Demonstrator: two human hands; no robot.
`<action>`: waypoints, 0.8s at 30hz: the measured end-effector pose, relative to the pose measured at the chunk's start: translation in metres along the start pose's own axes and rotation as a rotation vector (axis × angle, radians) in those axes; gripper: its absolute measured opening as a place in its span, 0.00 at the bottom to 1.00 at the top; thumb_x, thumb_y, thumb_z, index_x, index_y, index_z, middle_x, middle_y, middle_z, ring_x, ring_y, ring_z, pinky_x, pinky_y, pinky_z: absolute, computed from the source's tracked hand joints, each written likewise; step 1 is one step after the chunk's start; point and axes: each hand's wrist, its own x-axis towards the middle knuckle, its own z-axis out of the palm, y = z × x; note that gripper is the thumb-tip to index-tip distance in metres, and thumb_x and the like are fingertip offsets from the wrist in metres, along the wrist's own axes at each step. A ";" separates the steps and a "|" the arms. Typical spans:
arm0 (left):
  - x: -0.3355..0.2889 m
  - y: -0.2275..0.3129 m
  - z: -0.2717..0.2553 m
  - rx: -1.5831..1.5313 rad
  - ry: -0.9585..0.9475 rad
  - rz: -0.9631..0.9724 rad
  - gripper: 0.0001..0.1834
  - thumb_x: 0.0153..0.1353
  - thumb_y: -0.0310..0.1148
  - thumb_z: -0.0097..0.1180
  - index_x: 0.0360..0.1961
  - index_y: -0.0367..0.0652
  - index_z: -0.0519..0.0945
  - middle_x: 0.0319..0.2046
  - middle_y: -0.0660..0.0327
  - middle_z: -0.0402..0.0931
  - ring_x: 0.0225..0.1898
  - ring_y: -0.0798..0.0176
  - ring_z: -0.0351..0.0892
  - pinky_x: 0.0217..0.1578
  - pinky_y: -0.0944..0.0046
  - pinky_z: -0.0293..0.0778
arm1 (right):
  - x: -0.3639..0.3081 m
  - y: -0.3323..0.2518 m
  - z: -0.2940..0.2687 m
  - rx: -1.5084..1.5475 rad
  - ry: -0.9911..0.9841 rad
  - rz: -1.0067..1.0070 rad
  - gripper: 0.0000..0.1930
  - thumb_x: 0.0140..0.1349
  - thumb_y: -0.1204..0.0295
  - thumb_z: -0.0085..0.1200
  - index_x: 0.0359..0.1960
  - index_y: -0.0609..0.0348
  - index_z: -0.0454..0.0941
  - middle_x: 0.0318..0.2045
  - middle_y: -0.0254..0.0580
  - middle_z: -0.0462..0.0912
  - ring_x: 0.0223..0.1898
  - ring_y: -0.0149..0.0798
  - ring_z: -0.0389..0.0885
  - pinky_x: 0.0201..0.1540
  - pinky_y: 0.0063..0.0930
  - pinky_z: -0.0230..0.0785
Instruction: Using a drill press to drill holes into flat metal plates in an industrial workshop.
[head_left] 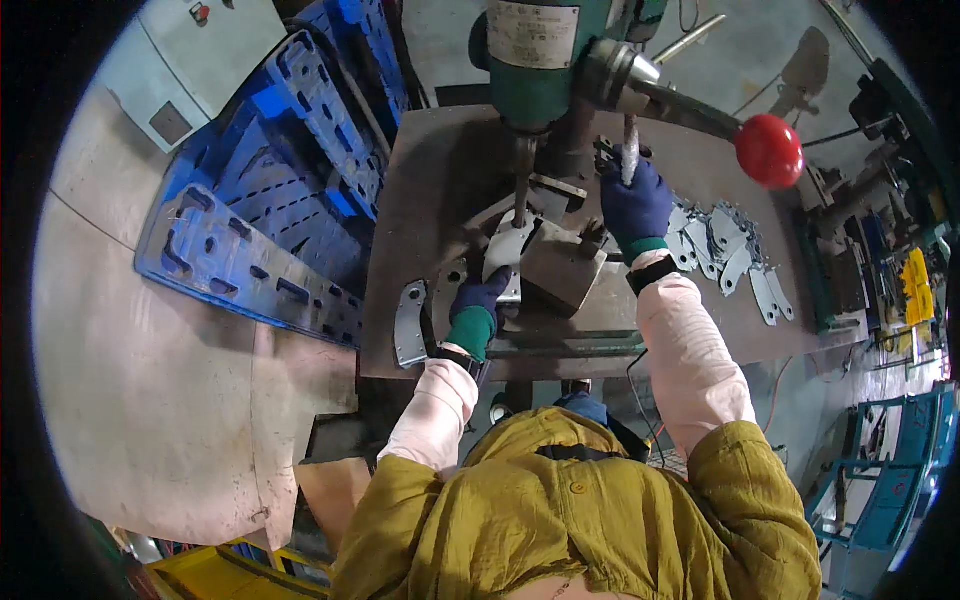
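In the head view, I am working at a green metal drill press [520,105], with its steel spindle [522,180] pointing down at a silvery curved metal plate [508,250]. The plate is lying directly below and just nearer me than the spindle. My left hand [483,294], in a dark blue glove with a green cuff, is resting on the plate's near end; I cannot tell whether the fingers are pinching it underneath. My right hand [637,203], gloved alike, is wrapping firmly around a whitish, cloth-like covered handle [630,150], to the right of the spindle.

I judge that I am positioning or drilling the plate; whether the tip is touching it, I cannot tell. The next move seems to call for a steady left hand and controlled pressure on the handle.

A brown angular metal block [562,265] is sitting nearer me and right of the spindle, limiting room beside the plate. Loose grey curved plates [730,245] are heaping well to its right; a pale curved plate [410,322] is lying to its left, nearer me. A red ball knob [769,151] is jutting out far to its right.
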 end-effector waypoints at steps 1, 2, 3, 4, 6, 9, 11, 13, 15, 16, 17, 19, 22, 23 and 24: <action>-0.002 0.004 0.002 -0.013 -0.010 -0.030 0.33 0.51 0.58 0.68 0.46 0.41 0.81 0.31 0.58 0.82 0.18 0.60 0.80 0.16 0.60 0.75 | -0.002 0.005 0.002 -0.016 0.006 -0.013 0.16 0.56 0.60 0.58 0.46 0.48 0.79 0.35 0.52 0.83 0.38 0.59 0.81 0.40 0.51 0.75; -0.005 0.007 0.002 -0.029 -0.015 -0.060 0.32 0.52 0.56 0.68 0.49 0.42 0.80 0.30 0.58 0.82 0.17 0.59 0.80 0.15 0.61 0.74 | 0.002 -0.002 -0.004 0.054 -0.021 0.030 0.16 0.56 0.60 0.59 0.45 0.50 0.79 0.35 0.51 0.83 0.38 0.59 0.81 0.40 0.50 0.75; -0.007 0.008 0.002 -0.045 -0.020 -0.090 0.32 0.53 0.54 0.68 0.52 0.44 0.79 0.30 0.59 0.82 0.17 0.59 0.80 0.15 0.62 0.73 | 0.003 0.003 0.001 0.040 0.013 -0.003 0.16 0.57 0.61 0.59 0.46 0.49 0.80 0.37 0.50 0.83 0.39 0.58 0.82 0.41 0.50 0.74; -0.004 0.004 0.001 -0.058 -0.029 -0.063 0.32 0.53 0.54 0.68 0.52 0.43 0.78 0.30 0.58 0.82 0.17 0.59 0.80 0.14 0.62 0.72 | 0.002 0.011 0.008 0.026 0.048 -0.035 0.15 0.57 0.62 0.59 0.46 0.48 0.81 0.38 0.49 0.84 0.40 0.57 0.82 0.42 0.49 0.74; 0.002 -0.005 -0.006 -0.088 -0.034 -0.011 0.32 0.53 0.53 0.68 0.53 0.43 0.78 0.30 0.58 0.82 0.18 0.59 0.80 0.14 0.61 0.72 | 0.006 -0.005 0.004 0.036 -0.034 -0.043 0.14 0.58 0.63 0.59 0.46 0.47 0.82 0.37 0.47 0.84 0.39 0.56 0.82 0.42 0.49 0.74; -0.001 -0.006 0.002 -0.178 -0.092 0.054 0.34 0.50 0.59 0.68 0.42 0.37 0.82 0.27 0.57 0.81 0.16 0.60 0.78 0.15 0.59 0.72 | 0.018 0.035 0.017 -0.058 -0.053 -0.132 0.15 0.59 0.62 0.57 0.48 0.49 0.81 0.37 0.48 0.83 0.38 0.57 0.80 0.42 0.50 0.72; 0.000 -0.004 -0.003 -0.031 -0.041 -0.036 0.36 0.50 0.59 0.68 0.45 0.36 0.81 0.32 0.55 0.82 0.19 0.59 0.80 0.16 0.58 0.74 | 0.047 0.043 0.022 -0.121 -0.004 -0.235 0.18 0.60 0.60 0.55 0.51 0.47 0.77 0.37 0.49 0.80 0.38 0.56 0.79 0.40 0.50 0.71; -0.002 0.004 0.007 -0.003 -0.013 -0.010 0.36 0.51 0.59 0.67 0.48 0.36 0.80 0.33 0.53 0.82 0.22 0.59 0.81 0.18 0.58 0.75 | 0.083 0.082 0.026 -0.192 0.085 -0.310 0.21 0.59 0.61 0.55 0.55 0.41 0.74 0.34 0.46 0.77 0.35 0.53 0.78 0.35 0.49 0.71; -0.012 0.001 0.007 -0.108 0.062 0.096 0.35 0.52 0.57 0.67 0.50 0.38 0.79 0.31 0.52 0.83 0.24 0.59 0.83 0.20 0.59 0.75 | 0.115 0.070 0.019 -0.248 0.082 -0.415 0.26 0.56 0.62 0.58 0.60 0.40 0.72 0.36 0.43 0.78 0.35 0.51 0.79 0.36 0.49 0.71; 0.000 -0.006 -0.003 0.090 0.093 0.027 0.37 0.50 0.59 0.67 0.48 0.36 0.80 0.32 0.51 0.84 0.25 0.58 0.84 0.25 0.60 0.77 | 0.126 0.059 0.014 -0.220 0.165 -0.529 0.28 0.53 0.63 0.59 0.59 0.41 0.72 0.37 0.40 0.79 0.35 0.49 0.79 0.36 0.47 0.72; 0.000 -0.005 -0.004 0.107 0.084 -0.001 0.39 0.50 0.59 0.67 0.50 0.35 0.79 0.37 0.51 0.82 0.27 0.57 0.84 0.24 0.58 0.78 | 0.131 0.063 0.014 -0.228 0.154 -0.550 0.28 0.53 0.63 0.60 0.59 0.42 0.72 0.37 0.39 0.79 0.35 0.49 0.79 0.36 0.46 0.72; -0.002 -0.002 -0.005 0.145 0.059 -0.055 0.43 0.49 0.60 0.68 0.54 0.33 0.76 0.46 0.51 0.79 0.31 0.54 0.84 0.23 0.56 0.80 | 0.140 0.071 0.014 -0.248 0.134 -0.588 0.29 0.51 0.64 0.60 0.59 0.42 0.72 0.37 0.38 0.79 0.35 0.48 0.79 0.35 0.45 0.73; -0.015 0.006 0.007 -0.012 -0.015 0.030 0.41 0.49 0.58 0.68 0.54 0.35 0.77 0.43 0.52 0.81 0.36 0.54 0.83 0.24 0.59 0.79 | 0.100 0.097 0.026 -0.189 0.111 -0.536 0.24 0.56 0.63 0.58 0.57 0.44 0.74 0.39 0.42 0.79 0.36 0.52 0.79 0.37 0.47 0.73; -0.020 0.009 0.005 -0.066 -0.025 0.061 0.40 0.49 0.57 0.68 0.54 0.36 0.78 0.42 0.52 0.81 0.37 0.54 0.83 0.25 0.60 0.79 | 0.089 0.103 0.034 -0.166 0.128 -0.559 0.23 0.57 0.63 0.58 0.56 0.44 0.74 0.38 0.43 0.80 0.36 0.53 0.79 0.37 0.48 0.73; -0.020 0.005 -0.001 -0.038 0.023 0.046 0.39 0.50 0.58 0.68 0.53 0.36 0.79 0.42 0.52 0.82 0.38 0.54 0.83 0.26 0.59 0.79 | 0.071 0.079 0.033 -0.069 -0.028 -0.444 0.20 0.59 0.63 0.57 0.54 0.47 0.75 0.37 0.45 0.80 0.36 0.55 0.79 0.38 0.48 0.72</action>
